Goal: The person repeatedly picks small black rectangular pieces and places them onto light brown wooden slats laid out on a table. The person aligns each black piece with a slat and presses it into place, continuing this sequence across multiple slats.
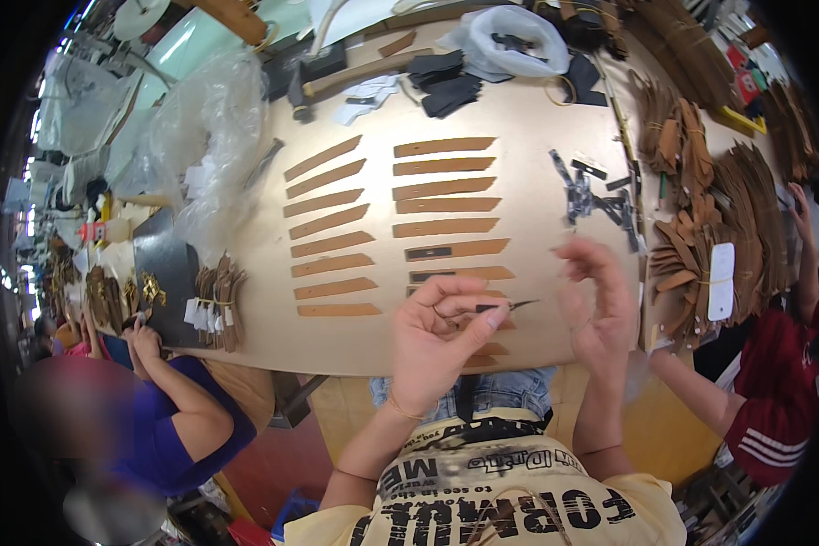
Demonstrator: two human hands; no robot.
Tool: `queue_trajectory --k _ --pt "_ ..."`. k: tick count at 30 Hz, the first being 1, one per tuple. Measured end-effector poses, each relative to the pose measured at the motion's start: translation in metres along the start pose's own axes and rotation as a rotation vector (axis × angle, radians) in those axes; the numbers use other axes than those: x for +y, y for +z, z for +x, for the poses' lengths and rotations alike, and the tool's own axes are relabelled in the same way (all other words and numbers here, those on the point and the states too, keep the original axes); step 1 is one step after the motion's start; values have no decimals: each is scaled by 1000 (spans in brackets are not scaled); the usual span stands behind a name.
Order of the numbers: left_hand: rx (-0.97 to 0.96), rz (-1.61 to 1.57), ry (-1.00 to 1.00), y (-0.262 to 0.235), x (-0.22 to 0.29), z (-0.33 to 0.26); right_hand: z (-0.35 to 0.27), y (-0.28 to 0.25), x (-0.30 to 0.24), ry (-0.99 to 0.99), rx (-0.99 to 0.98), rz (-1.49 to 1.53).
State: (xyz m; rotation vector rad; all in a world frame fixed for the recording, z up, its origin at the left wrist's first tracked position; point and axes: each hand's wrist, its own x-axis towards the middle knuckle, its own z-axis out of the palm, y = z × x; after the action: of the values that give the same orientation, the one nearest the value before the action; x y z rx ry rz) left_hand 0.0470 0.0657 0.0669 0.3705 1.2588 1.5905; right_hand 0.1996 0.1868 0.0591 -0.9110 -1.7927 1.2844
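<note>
My left hand point(441, 332) pinches a small thin black strip point(490, 308) between thumb and fingertips, above the near part of the table. A dark pointed end juts from the strip toward my right hand point(599, 314). That hand is raised beside it, slightly blurred, its fingers apart and nothing visible in them. Brown leather strips point(332, 266) with slanted ends lie in two columns on the table. Near the front of the right column, black rectangular pieces point(429, 253) rest on some strips; my left hand hides part of that column. Loose black pieces point(601, 196) are scattered to the right.
A hammer point(298, 96), black patches point(448, 91) and a clear bag point(516, 45) lie at the back. Crumpled plastic point(207, 136) sits left. Bundled brown strips point(751, 218) fill the right side. Co-workers sit at both sides, one in a blue top point(187, 423).
</note>
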Motion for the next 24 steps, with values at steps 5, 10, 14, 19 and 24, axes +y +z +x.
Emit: queue_trajectory --k 5,10,14,19,24 --pt "71 101 -16 -18 2 2 4 25 -2 101 -378 98" --pt "106 294 61 -48 0 18 3 59 2 133 -296 -31" --pt "177 501 151 -72 1 37 12 85 3 79 -237 -213" --pt "273 697 226 -81 3 59 33 105 11 38 -232 -445" --pt "300 754 239 -84 6 73 39 122 20 280 -175 -284"
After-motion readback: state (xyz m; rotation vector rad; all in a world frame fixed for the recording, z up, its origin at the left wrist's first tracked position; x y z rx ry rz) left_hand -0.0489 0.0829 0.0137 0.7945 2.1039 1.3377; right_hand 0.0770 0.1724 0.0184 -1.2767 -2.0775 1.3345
